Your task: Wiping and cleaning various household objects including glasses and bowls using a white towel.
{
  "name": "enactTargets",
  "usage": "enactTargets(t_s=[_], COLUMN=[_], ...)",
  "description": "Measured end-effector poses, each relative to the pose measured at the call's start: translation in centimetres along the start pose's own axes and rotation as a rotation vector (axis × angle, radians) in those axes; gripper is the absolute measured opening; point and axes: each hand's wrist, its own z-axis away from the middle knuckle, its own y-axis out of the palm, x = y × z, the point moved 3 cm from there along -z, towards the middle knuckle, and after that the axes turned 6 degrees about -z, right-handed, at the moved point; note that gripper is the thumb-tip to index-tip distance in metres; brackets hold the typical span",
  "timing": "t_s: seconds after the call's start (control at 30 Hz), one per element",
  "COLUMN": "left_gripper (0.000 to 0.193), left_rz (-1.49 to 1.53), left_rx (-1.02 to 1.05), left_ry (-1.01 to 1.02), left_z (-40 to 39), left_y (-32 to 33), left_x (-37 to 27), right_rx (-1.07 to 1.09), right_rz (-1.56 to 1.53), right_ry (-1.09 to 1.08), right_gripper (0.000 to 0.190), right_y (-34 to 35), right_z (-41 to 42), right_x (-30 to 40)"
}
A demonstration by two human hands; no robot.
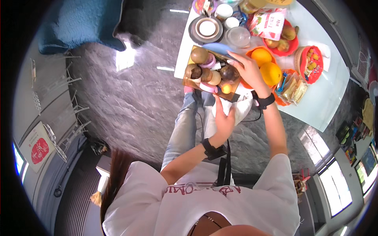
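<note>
A brown translucent tray [189, 82] lies at the table's near left edge and overhangs it. In it sit several round wooden-looking pieces [199, 55], a dark ball [229, 73], a small orange ball [226, 88] and purple rings [208, 87]. My right hand [249, 69] reaches over the tray's far right corner, its fingers stretched leftward; whether it grips the rim is hidden. Below the near edge of the tray is my left hand [225, 121], index finger pointing up at it and thumb apart. White cloth-like material [243, 109] shows beside that thumb; I cannot tell whether it is held.
On the white table [319, 100] stand a bowl of oranges [270, 73], a red bowl of brown fruit [280, 44], a basket of sweets [312, 63] and wrapped snacks [293, 88]. Jars [223, 11] and a blue plate [217, 47] lie beyond the tray. A blue-covered seat [85, 23] is at upper left.
</note>
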Motion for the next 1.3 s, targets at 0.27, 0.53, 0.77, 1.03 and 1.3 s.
enactTargets(t_s=[0.27, 0.53, 0.77, 1.03, 1.3], left_gripper=[0.069, 0.027, 0.027, 0.020, 0.021], left_rz=[-0.111, -0.301, -0.144, -0.272, -0.227], left_rx=[0.347, 0.706, 0.766, 1.057, 0.777], left_ry=[-0.361, 0.130, 0.049, 0.506, 0.359], left_z=[-3.3, -5.6, -11.7, -13.1, -22.3], left_y=[-6.6, -19.5, -34.3, -39.5, -30.3], left_x=[2.2, -12.5, -20.5, -32.1, -38.3], right_rx=[-0.748, -0.367, -0.019, -0.186, -0.633], right_rz=[-0.166, -0.506, -0.406, -0.509, -1.679], right_ry=[0.442, 0.361, 0.478, 0.173, 0.297], right_gripper=[0.032, 0.035, 0.044, 0.040, 0.060], right_y=[0.3, 13.3, 17.0, 13.3, 18.1], right_z=[11.3, 10.0, 0.7, -5.0, -9.5], right_x=[3.4, 16.2, 27.1, 36.3, 28.7])
